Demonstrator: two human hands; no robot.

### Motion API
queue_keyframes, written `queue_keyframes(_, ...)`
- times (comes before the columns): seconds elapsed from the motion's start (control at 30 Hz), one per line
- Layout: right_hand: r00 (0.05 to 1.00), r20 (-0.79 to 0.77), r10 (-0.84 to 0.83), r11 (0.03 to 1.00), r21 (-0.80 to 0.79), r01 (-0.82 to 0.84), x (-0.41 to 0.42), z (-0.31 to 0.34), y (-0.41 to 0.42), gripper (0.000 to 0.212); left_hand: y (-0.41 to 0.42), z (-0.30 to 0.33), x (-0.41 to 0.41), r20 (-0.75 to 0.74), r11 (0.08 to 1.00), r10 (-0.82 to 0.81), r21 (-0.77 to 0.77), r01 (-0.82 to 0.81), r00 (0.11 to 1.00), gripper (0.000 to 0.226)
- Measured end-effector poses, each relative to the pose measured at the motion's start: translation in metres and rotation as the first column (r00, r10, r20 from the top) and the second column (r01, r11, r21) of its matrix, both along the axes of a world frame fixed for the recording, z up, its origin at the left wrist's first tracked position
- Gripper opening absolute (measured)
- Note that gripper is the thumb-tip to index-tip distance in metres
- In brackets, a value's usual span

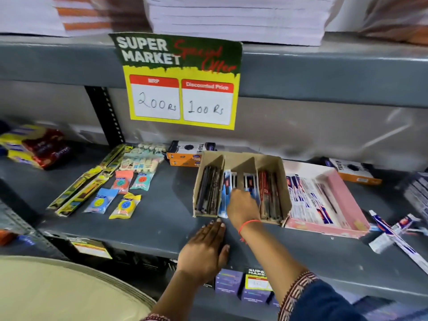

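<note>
A brown cardboard display box point(268, 164) with three compartments stands on a grey metal shelf point(162, 216). Black pens point(208, 191) fill its left slot, blue-and-white pen packs point(228, 181) the middle one, red pens point(268, 193) the right one. My right hand point(242, 206) reaches into the middle compartment with its fingers curled down among the blue-and-white packs; the fingertips are hidden. My left hand point(205, 249) lies flat on the shelf just in front of the box, fingers straight.
A pink tray point(345, 200) of blue-and-white pen packs sits right of the box, loose packs point(393, 235) beyond it. Orange and black boxes point(185, 154) stand behind. Sharpener packets point(122, 205) and yellow strips point(85, 188) lie left. A yellow price sign point(183, 89) hangs above.
</note>
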State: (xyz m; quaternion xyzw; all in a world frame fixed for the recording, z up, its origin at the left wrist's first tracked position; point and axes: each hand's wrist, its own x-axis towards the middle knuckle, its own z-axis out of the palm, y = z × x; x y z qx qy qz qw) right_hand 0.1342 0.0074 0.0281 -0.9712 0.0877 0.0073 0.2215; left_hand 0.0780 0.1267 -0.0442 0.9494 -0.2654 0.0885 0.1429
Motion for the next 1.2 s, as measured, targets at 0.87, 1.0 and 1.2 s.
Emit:
queue_keyframes(0.87,0.682,0.557,-0.474,0.880,0.280,0.384,-0.057,0.021,-0.120,0.022,-0.025,0.002,-0.006,-0.040,0.993,0.111,0.045,-0.109,0.993,0.053)
queue_keyframes(1.0,0.526,0.361,-0.770,0.635,0.355,0.686,-0.082,0.002,-0.191,0.028,-0.062,-0.010,-0.011,-0.110,0.999,0.009,0.047,-0.004,0.994,0.053)
queue_keyframes(1.2,0.586,0.141,-0.798,0.599,0.068,0.798,-0.115,-0.026,-0.259,0.038,-0.128,-0.010,-0.015,-0.090,0.975,-0.171,0.131,0.182,0.981,0.054)
